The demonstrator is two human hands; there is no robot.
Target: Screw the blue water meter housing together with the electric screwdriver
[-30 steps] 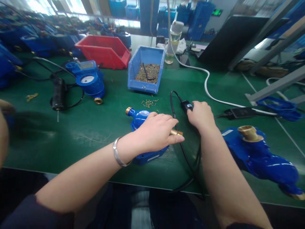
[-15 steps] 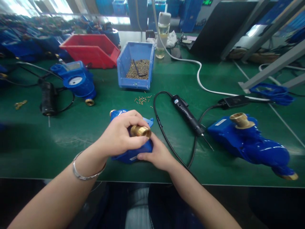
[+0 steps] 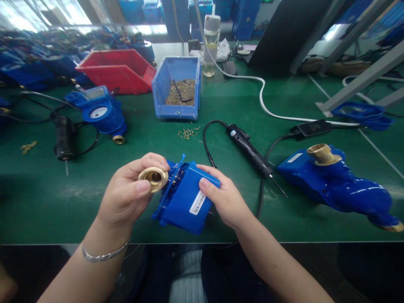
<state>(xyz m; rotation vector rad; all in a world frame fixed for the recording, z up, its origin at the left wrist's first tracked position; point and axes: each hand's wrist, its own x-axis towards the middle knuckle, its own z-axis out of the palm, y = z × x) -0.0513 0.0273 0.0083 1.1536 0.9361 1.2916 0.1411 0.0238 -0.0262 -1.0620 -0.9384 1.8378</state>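
A blue water meter (image 3: 186,202) is lifted off the green table (image 3: 126,176) and tipped so its flat side with a white barcode label faces me. My left hand (image 3: 131,191) grips its brass threaded end (image 3: 153,178), thumb and fingers wrapped round it. My right hand (image 3: 225,198) holds the meter's blue body from the right, thumb pressed on the flat face. Just beyond my right hand lies a black electric screwdriver (image 3: 249,149) with its cable, untouched.
A second blue meter (image 3: 337,185) lies at right, a third (image 3: 101,113) at left beside another black driver (image 3: 63,136). A blue bin of small screws (image 3: 178,90), a red bin (image 3: 116,71), loose screws (image 3: 189,133), a white cable (image 3: 271,111) and a bottle (image 3: 211,44) are farther back.
My right hand let go of the screwdriver and took the meter. Both hands raised the meter and turned it over, so the labelled face now shows.
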